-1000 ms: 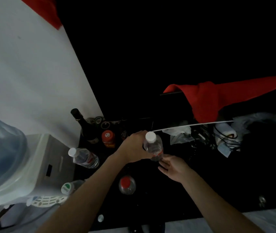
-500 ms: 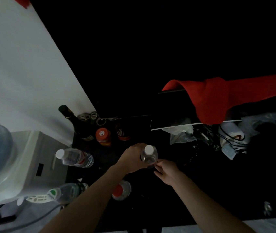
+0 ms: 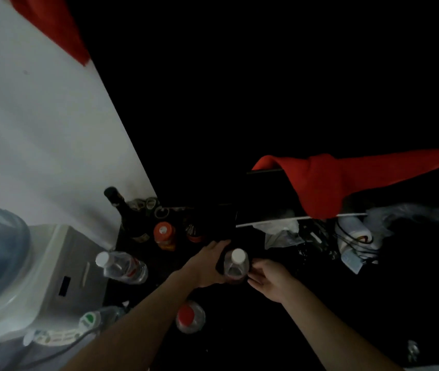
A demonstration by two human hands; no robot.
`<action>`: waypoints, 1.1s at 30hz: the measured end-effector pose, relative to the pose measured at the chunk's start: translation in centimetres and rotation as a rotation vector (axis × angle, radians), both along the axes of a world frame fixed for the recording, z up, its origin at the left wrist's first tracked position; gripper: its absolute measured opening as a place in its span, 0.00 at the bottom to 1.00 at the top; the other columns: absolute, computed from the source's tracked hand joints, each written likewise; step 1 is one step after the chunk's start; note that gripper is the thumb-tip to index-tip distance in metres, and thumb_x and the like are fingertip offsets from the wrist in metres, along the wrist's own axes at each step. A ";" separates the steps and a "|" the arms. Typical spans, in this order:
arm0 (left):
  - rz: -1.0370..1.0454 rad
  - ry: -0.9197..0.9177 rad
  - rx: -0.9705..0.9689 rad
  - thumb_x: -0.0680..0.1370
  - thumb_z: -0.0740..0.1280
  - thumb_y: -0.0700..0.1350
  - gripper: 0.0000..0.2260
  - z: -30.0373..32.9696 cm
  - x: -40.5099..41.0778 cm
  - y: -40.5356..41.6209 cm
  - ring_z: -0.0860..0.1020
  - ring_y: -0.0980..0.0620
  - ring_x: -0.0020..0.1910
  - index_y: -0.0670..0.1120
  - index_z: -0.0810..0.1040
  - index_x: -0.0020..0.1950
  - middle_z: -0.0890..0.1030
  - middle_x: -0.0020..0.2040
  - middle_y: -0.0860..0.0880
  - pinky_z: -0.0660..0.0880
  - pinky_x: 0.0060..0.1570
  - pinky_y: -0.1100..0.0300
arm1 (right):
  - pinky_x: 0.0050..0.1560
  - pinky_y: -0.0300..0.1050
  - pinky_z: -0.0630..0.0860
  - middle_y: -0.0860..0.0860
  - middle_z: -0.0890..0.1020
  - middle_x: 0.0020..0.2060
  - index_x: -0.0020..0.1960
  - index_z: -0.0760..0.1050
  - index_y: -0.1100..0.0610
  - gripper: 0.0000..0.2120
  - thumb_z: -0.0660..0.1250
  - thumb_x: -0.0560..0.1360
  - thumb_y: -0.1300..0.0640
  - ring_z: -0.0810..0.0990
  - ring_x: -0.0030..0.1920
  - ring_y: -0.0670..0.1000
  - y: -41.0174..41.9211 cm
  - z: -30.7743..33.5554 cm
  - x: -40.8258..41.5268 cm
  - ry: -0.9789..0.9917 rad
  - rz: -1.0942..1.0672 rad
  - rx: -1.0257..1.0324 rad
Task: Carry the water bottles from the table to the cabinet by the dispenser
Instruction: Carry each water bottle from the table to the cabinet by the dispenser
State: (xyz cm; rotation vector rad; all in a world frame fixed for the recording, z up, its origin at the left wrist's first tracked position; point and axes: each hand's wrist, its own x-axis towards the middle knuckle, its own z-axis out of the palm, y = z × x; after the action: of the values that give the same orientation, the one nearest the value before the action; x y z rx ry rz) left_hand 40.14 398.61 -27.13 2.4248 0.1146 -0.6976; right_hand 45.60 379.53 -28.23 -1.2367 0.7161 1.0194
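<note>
A: Head view, very dark. Cabinet top (image 3: 279, 330) nearly black, edges hard to trace; back half of the scene lost in shadow.

B: Hands?

A: Left hand (image 3: 207, 266) wrapped round a white-capped water bottle (image 3: 235, 267), upright on the dark top. Right hand (image 3: 271, 281) just beside the bottle's base, fingers loosely extended toward it; contact impossible to confirm, nothing gripped.

B: Other bottles?

A: Second white-capped water bottle (image 3: 123, 267) left of the hands, next to the water dispenser (image 3: 52, 277). Green-capped bottle (image 3: 94, 321) partly hidden under the left forearm. Red-capped bottle (image 3: 190, 317) below the hands. Dark wine bottle (image 3: 128, 218) and orange-lidded jar (image 3: 164, 235) behind, near the white wall (image 3: 39, 145).

B: Room?

A: Crowded left and rear; red cloth (image 3: 328, 183) and tangled clutter (image 3: 354, 236) right. Dark open stretch toward the near right.
</note>
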 end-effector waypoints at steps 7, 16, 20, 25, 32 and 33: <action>-0.146 -0.253 0.563 0.77 0.65 0.55 0.35 5.5 -1.9 3.3 0.61 0.44 0.77 0.51 0.55 0.82 0.60 0.79 0.48 0.54 0.78 0.47 | 0.64 0.53 0.71 0.60 0.75 0.64 0.65 0.73 0.58 0.14 0.63 0.79 0.61 0.74 0.64 0.57 0.1 9.7 1.0 -0.445 0.375 -0.256; 0.047 -0.410 0.643 0.76 0.61 0.66 0.39 9.1 -2.5 3.6 0.48 0.41 0.82 0.54 0.51 0.83 0.51 0.83 0.48 0.45 0.78 0.39 | 0.64 0.47 0.73 0.55 0.72 0.68 0.74 0.66 0.55 0.26 0.67 0.77 0.57 0.73 0.66 0.55 2.0 15.8 -1.1 -1.073 0.885 -0.564; 0.132 -0.396 0.544 0.77 0.60 0.66 0.39 11.7 -3.5 2.7 0.46 0.41 0.82 0.55 0.48 0.83 0.48 0.83 0.50 0.43 0.76 0.34 | 0.68 0.49 0.70 0.50 0.64 0.75 0.76 0.63 0.53 0.28 0.66 0.78 0.57 0.66 0.73 0.53 1.9 17.8 -1.5 -1.407 0.834 -0.626; 0.186 -0.430 0.549 0.78 0.61 0.66 0.39 14.3 -4.9 2.2 0.45 0.42 0.82 0.55 0.47 0.83 0.47 0.84 0.49 0.42 0.77 0.34 | 0.69 0.55 0.67 0.49 0.53 0.79 0.79 0.54 0.49 0.35 0.67 0.77 0.53 0.57 0.76 0.55 -0.9 19.0 -1.3 -1.480 1.071 -0.850; 0.261 -0.473 0.594 0.78 0.61 0.66 0.38 17.1 -7.3 -2.3 0.46 0.45 0.83 0.54 0.50 0.83 0.47 0.84 0.49 0.44 0.79 0.41 | 0.73 0.57 0.59 0.49 0.45 0.80 0.80 0.45 0.48 0.40 0.65 0.77 0.45 0.47 0.79 0.56 -5.3 20.0 -2.7 -1.492 1.157 -0.966; 0.272 -0.464 0.599 0.78 0.61 0.66 0.38 17.0 -7.7 -3.3 0.46 0.45 0.83 0.54 0.51 0.83 0.48 0.84 0.49 0.44 0.79 0.42 | 0.73 0.57 0.58 0.49 0.45 0.80 0.80 0.46 0.49 0.40 0.65 0.77 0.44 0.47 0.79 0.57 -5.7 19.9 -3.2 -1.488 1.158 -0.943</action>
State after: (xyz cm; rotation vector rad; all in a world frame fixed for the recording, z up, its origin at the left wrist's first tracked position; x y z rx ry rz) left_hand 32.40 395.31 -10.10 2.9839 0.5126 0.0515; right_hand 42.44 373.84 -8.28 -2.8054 -0.9610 0.2123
